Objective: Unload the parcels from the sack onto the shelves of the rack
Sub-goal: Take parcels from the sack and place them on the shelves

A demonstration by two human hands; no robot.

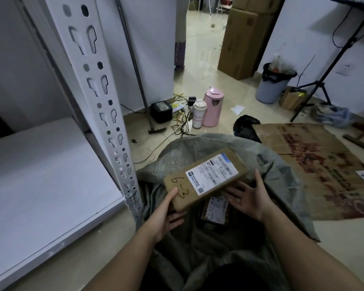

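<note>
Dim, cool indoor light, brightest on the glossy floor [200, 45] through the doorway, with soft glare there; sack [219, 238] interior in deep shadow; wide-angle bowing of the rack post [97, 97] and frame edges; label [212, 175] print blurred, overall softness.

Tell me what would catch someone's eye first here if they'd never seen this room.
First, the brown parcel marked 6-3, held over the open grey sack at centre: the left hand grips its near corner, and the right hand touches its right edge with spread fingers. Next, the white rack with its perforated post fills the left side. Behind, a pink kettle stands on the floor.
</note>
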